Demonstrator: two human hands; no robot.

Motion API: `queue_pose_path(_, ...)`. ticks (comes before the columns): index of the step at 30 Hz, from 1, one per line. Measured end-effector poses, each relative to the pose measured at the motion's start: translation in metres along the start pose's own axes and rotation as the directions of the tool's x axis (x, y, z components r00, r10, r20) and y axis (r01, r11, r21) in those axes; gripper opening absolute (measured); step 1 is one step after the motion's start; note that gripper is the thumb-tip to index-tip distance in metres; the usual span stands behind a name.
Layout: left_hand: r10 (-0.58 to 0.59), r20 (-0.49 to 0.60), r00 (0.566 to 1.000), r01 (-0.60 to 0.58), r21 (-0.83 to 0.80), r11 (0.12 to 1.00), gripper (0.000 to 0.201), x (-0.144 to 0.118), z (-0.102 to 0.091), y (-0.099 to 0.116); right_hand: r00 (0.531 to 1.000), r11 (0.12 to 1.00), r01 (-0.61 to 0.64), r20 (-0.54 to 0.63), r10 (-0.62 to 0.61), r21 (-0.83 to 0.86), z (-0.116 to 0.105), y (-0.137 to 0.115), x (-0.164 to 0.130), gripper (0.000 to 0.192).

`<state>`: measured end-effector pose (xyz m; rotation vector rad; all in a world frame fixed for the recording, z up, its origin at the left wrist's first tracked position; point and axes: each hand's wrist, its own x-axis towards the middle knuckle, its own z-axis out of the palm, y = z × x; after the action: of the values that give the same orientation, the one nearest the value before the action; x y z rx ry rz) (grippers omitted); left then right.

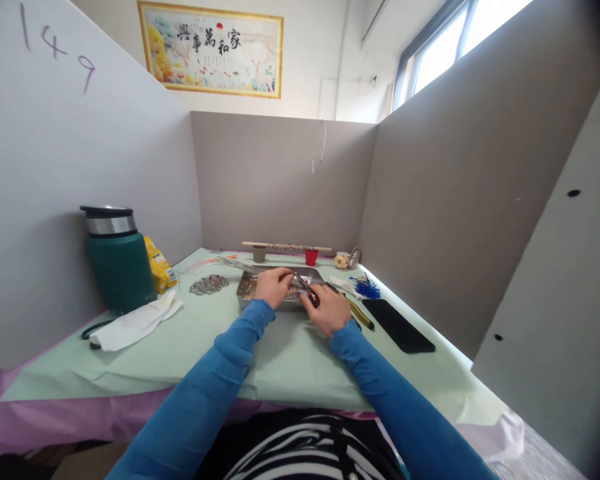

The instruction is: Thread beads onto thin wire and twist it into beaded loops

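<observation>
My left hand (pixel 274 285) hovers over a shallow metal tray (pixel 242 293) of small beads, its fingers pinched together on something too small to make out. My right hand (pixel 330 311) is closed on a pair of pliers (pixel 306 289) with dark red handles, the tip pointing up-left toward my left fingers. Both hands meet at the tray's front right corner. Blue sleeves cover both arms.
A green thermos (pixel 117 260) stands at left by a yellow packet (pixel 159 265) and a white cloth (pixel 137 321). A beaded ornament (pixel 209 285) lies left of the tray. A black phone (pixel 397 325), blue feather piece (pixel 366 288), red cup (pixel 311 257) and wooden stick (pixel 285 247) sit right and behind.
</observation>
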<state>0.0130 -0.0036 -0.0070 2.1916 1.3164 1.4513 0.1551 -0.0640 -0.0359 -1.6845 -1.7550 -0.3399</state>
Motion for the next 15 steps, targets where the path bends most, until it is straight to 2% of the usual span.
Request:
queue_pose_path(4,-0.055,0.055,0.997,0.061,-0.107,0.992,0.020,0.0019,0.0003,-0.0030,1.000,1.000,-0.002,0.011,0.002,0.031,0.0005,-0.0007,0.0002,0.035)
queue_pose_path(10,-0.039,0.011,0.999,0.039,0.027,0.999,0.019,-0.0001,-0.0005,0.0027,1.000,1.000,-0.023,0.018,0.023,-0.010,0.0005,-0.0030,0.0004,0.035)
queue_pose_path(15,-0.178,0.054,0.982,0.184,-0.140,0.973,0.016,0.0011,0.0009,0.0023,0.999,1.000,-0.024,0.032,0.023,0.010,0.0035,-0.0084,0.0006,0.035)
